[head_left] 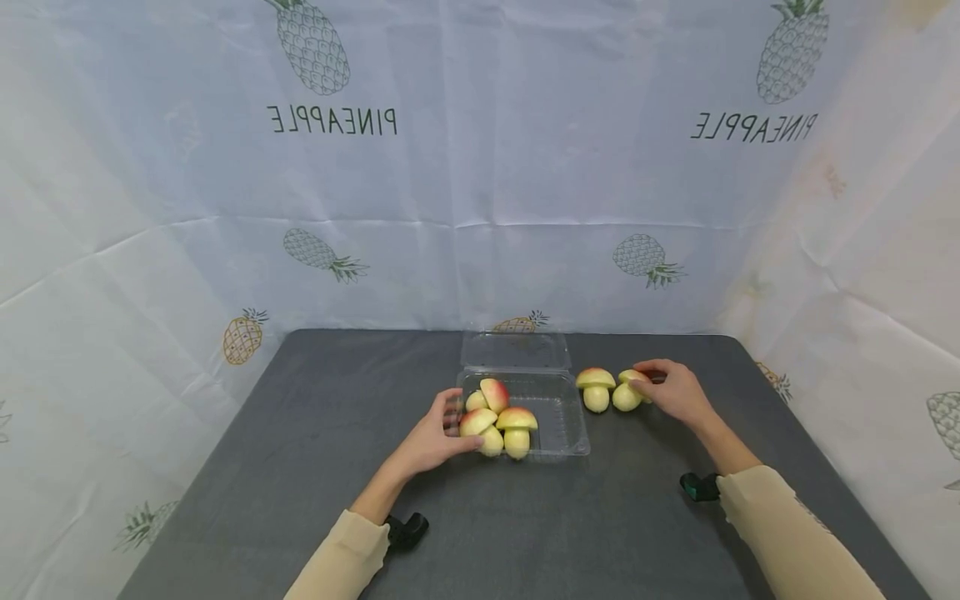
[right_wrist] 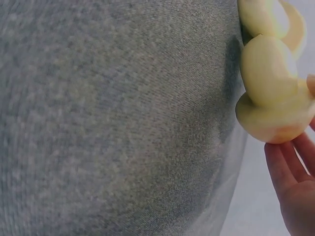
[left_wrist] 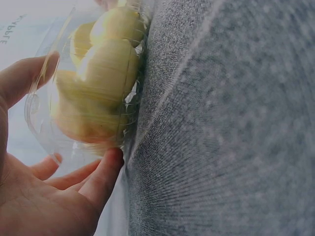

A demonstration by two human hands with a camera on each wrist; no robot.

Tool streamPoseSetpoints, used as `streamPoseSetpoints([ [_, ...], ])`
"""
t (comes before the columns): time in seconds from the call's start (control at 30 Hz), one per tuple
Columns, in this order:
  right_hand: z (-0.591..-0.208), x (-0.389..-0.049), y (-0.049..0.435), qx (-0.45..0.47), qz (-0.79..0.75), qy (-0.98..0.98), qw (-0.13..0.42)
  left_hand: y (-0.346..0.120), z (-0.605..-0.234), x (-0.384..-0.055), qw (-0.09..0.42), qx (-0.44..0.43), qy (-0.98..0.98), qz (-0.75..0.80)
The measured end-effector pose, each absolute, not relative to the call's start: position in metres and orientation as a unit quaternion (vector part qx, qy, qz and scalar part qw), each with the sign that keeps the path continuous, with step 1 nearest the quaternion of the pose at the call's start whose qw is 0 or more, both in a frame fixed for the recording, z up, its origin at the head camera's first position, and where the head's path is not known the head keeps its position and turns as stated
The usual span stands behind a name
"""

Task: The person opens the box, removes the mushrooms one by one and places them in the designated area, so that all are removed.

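A clear plastic clamshell box (head_left: 558,421) sits on the table with its hinged lid (head_left: 515,352) laid back. Inside, on its left side, lie three pale-yellow model mushrooms (head_left: 517,421) with red-tinged caps. My left hand (head_left: 433,437) grips the box's left end, thumb near the front corner; in the left wrist view the fingertips (left_wrist: 115,156) press low on its outer wall. To the right of the box, my right hand (head_left: 675,393) holds another mushroom (head_left: 627,397) by its cap (right_wrist: 275,120), between thumb and fingers. One more mushroom (head_left: 596,392) stands between it and the box.
A dark grey cloth covers the table (head_left: 315,417). White curtains (head_left: 480,167) with pineapple prints hang behind it and along both sides. A black strap device (head_left: 407,531) shows at the left wrist, another (head_left: 701,487) at the right.
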State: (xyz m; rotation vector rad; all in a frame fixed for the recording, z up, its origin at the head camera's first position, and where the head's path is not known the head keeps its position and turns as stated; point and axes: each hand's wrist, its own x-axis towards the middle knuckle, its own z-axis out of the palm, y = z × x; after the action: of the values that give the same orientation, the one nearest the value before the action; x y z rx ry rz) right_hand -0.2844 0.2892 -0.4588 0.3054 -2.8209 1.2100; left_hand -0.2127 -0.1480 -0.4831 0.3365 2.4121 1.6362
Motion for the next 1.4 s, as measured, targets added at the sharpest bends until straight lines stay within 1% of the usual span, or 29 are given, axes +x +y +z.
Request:
streamPoseSetpoints([
  [0.83, -0.4585, -0.2872, 0.2809, 0.102, 0.393, -0.914, 0.014, -0.1492, -0.4813, -0.2118, 0.107, 0.117, 0.812, 0.562],
  [1.4, -0.4534, -0.2795, 0.2794, 0.104, 0.384, -0.916, 0.041, -0.1490, -0.4804, -0.2118, 0.105, 0.120, 0.814, 0.559],
])
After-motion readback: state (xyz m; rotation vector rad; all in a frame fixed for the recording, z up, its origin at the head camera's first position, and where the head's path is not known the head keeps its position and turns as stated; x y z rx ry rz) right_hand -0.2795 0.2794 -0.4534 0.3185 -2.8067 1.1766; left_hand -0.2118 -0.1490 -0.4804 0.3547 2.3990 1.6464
